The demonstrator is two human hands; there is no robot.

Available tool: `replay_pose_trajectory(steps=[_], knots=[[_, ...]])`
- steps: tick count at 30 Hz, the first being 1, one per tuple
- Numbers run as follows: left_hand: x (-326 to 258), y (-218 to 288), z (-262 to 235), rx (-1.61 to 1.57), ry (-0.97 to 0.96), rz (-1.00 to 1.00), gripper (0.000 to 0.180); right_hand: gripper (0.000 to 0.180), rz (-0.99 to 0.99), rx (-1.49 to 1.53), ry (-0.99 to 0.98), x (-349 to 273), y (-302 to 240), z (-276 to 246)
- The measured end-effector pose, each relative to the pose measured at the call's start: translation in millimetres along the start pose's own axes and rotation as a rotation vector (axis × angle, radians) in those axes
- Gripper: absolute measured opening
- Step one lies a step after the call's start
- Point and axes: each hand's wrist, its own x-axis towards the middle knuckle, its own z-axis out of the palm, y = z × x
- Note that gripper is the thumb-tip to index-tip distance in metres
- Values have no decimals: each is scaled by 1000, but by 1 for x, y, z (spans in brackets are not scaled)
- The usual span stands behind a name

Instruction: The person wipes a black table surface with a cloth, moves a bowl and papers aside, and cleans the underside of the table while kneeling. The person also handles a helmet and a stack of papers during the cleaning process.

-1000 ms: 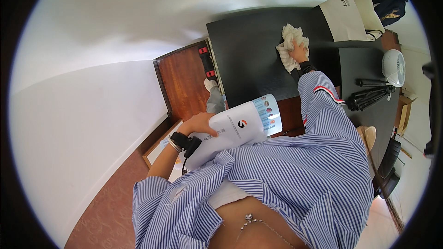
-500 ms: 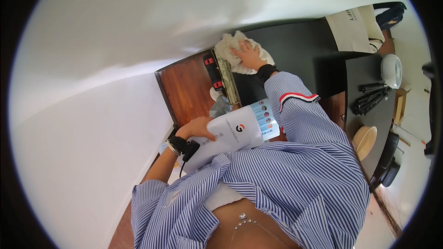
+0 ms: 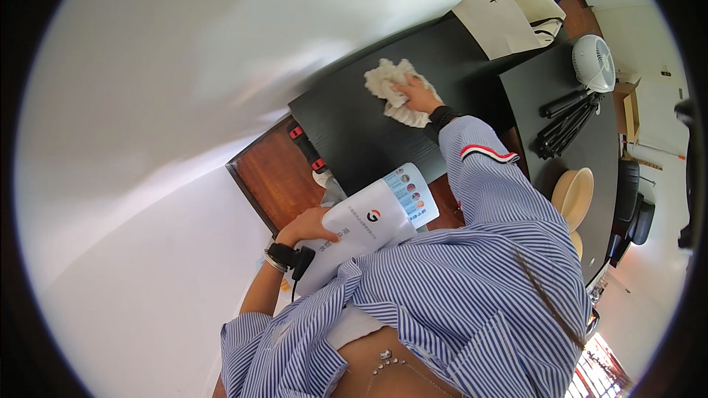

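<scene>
While right hand [image 3: 417, 95] fingers press white cloth [image 3: 389, 84], left hand [image 3: 306, 226] grips white pouch [image 3: 365, 230] (blue-labelled end)

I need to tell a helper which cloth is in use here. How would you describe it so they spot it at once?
Find the black desk against the white wall. On its top lies a crumpled white cloth, pressed flat by the right hand. It is the only soft, wrinkled thing there; the white paper bag beyond is stiff and upright.
</scene>
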Motion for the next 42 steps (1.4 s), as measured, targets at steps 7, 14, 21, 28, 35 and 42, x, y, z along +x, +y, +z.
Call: replay_pose_trajectory(steps=[7,14,21,28,35,42], knots=[[4,-12,5,-28,14,-13,58,69,193,69,147,7,90,-23],[-4,-8,13,-88,76,-63,60,74,425,99,249,49,90,-38],[-11,8,7,-163,60,-95,59,70,253,-122,133,68,9,-47],[-9,2,5,-110,88,-2,58,63,114,-113,-6,77,-79,-17],[-11,0,11,-132,111,-57,59,71,-188,-252,-265,95,-142,9],[-20,8,15,-209,125,-135,58,66,-458,-287,-351,99,-159,14]])
